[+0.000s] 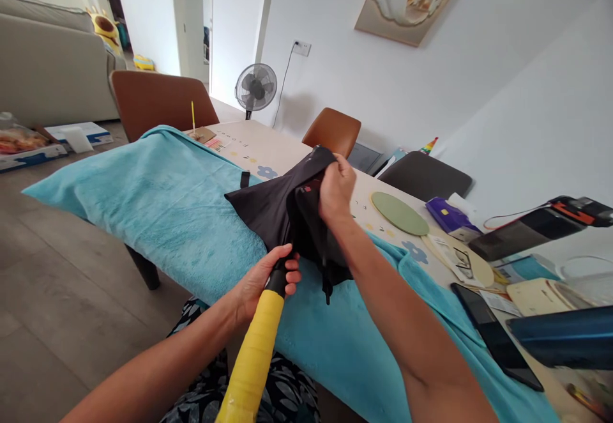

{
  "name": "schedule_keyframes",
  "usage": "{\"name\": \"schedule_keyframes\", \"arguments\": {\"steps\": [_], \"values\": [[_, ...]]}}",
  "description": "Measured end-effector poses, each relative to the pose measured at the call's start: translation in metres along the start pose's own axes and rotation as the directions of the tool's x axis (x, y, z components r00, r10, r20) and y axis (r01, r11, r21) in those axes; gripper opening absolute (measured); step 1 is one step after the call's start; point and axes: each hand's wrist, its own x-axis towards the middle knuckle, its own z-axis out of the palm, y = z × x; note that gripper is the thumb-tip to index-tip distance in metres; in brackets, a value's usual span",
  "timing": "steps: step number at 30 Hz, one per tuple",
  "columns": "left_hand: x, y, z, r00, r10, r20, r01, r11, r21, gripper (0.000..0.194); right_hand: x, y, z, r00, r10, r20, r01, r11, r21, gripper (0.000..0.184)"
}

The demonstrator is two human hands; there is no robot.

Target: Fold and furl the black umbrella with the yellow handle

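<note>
My left hand (258, 282) is closed round the black neck of a racket, just above its yellow-wrapped handle (253, 356), which slants down towards my lap. The racket's far end is hidden inside a black cloth bag (265, 209). Fingers curled, my right hand (336, 188) grips the bag's upper right edge, and the fabric hangs in folds below it. A dark cord end (327, 292) dangles from the bag. Beneath both hands, a turquoise towel (158, 193) covers the near side of the table (287, 148).
On the table's right are a green oval mat (400, 213), a purple tissue pack (450, 217), glasses (462, 260), a black phone (495, 337), a dark bottle (522, 228) and a blue bottle (565, 337). Chairs (163, 100) and a fan (257, 87) stand beyond.
</note>
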Motion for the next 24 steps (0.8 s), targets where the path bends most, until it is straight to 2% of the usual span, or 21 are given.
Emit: {"name": "schedule_keyframes", "arguments": {"steps": [3,7,17,24], "values": [[0.001,0.001,-0.004,1.0,-0.019,0.02,0.018,0.999,0.029,0.024,-0.01,-0.003,0.029,0.996,0.023,-0.081,-0.015,0.994,0.106,0.029],[0.002,0.001,-0.009,0.995,-0.076,0.061,0.071,0.994,0.084,0.036,-0.023,-0.004,0.048,1.0,0.004,-0.004,-0.004,0.988,0.156,0.027],[-0.004,-0.001,0.002,0.995,-0.048,-0.093,0.063,0.984,0.169,0.039,-0.029,0.0,0.041,0.999,0.033,-0.017,-0.03,0.991,0.127,0.024],[-0.005,-0.003,0.0,0.998,-0.045,-0.051,0.054,0.977,0.207,0.036,-0.03,0.0,0.044,1.0,0.013,0.007,-0.014,0.99,0.138,0.026]]}}
